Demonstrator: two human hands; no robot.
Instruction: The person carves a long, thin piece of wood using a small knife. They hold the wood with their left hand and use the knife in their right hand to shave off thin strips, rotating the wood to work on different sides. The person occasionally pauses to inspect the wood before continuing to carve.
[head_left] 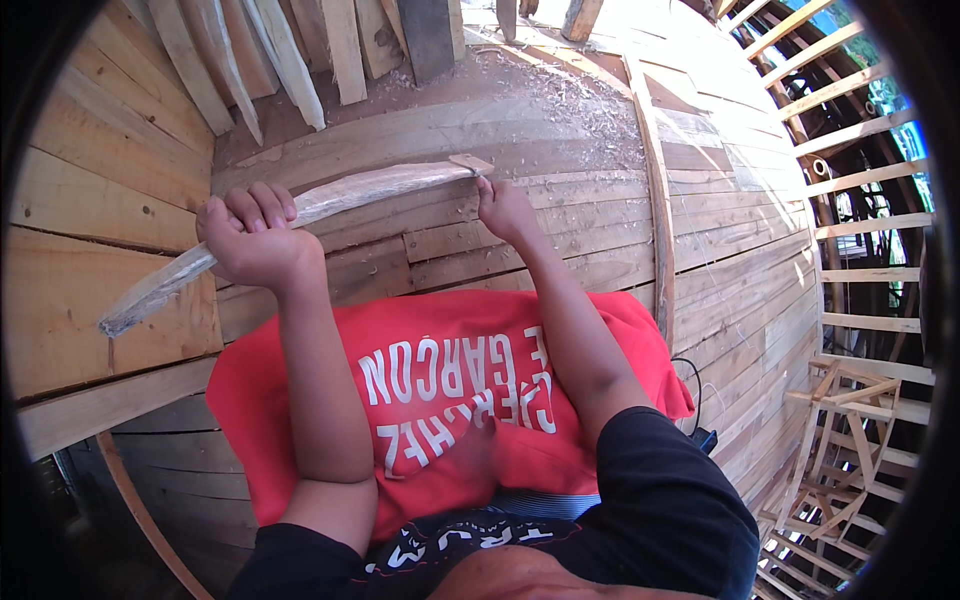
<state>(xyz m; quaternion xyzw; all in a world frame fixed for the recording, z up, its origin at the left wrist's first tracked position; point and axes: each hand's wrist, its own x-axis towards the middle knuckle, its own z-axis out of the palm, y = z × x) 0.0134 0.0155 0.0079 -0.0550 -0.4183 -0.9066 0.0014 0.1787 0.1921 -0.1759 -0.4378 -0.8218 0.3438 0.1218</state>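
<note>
Your left hand [250, 238] is closed in a fist around a long, curved strip of pale wood [300, 215], its surface rough and fibrous with a whitish, shaved grain. The strip runs from a blunt lower end at your left, up through your fist, to its far end beside your right hand [503, 207]. That hand is pinched shut at the strip's upper tip, where a small flat chip of light wood [470, 162] sits against it; whether the fingers grip the chip or the strip itself cannot be told.

The strip lies across a wide curved surface of rough sawn planks [560, 210], pale brown, with visible knots and seams between the boards. Loose pale wood shavings [570, 100] are scattered on the planks just beyond your right hand. Further off, a bundle of tapered wooden slats [290, 50] leans side by side. A thin bent wooden rib [655, 190] crosses the planks to your right. Open timber lattice frames [850, 430] stand well apart at the right. Your red printed shirt [450, 400] fills the foreground.
</note>
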